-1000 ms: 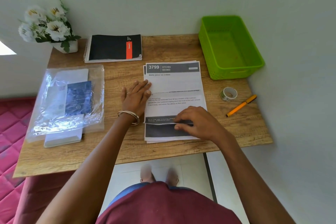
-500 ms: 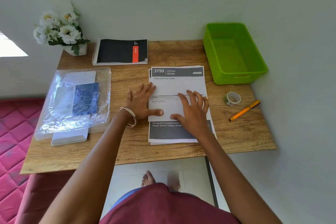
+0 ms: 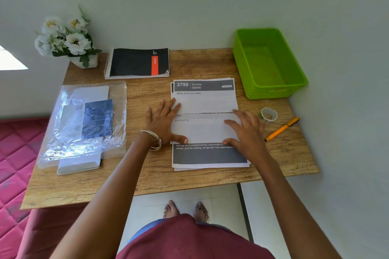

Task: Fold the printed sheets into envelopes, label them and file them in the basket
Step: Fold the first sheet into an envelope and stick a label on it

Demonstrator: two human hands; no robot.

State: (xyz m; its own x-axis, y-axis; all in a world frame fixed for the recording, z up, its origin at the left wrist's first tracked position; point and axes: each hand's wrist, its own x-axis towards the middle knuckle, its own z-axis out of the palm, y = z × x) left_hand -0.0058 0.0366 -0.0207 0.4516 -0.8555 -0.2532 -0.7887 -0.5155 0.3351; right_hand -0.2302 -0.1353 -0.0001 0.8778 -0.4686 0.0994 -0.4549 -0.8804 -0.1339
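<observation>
A stack of printed sheets [image 3: 205, 99] lies in the middle of the wooden table [image 3: 147, 172]. The top sheet's lower part is folded up, and its white back [image 3: 202, 131] shows across the middle. My left hand [image 3: 163, 121] lies flat on the fold's left edge, fingers spread. My right hand [image 3: 245, 130] presses flat on the fold's right side, blurred by motion. The green basket [image 3: 271, 90] stands empty at the back right. A tape roll [image 3: 267, 115] and an orange pen [image 3: 282, 128] lie right of the sheets. Envelopes in a clear plastic bag [image 3: 84, 124] lie at the left.
A black spiral notebook [image 3: 137, 63] lies at the back of the table, with a pot of white flowers [image 3: 67, 38] in the back left corner. A wall runs close behind and along the right. A pink mattress [image 3: 12, 153] sits to the left.
The sheet's bottom edge has been folded up over its middle. My right hand has slid from the fold's middle to its right side, pressing the crease. The left hand moved onto the fold's left edge.
</observation>
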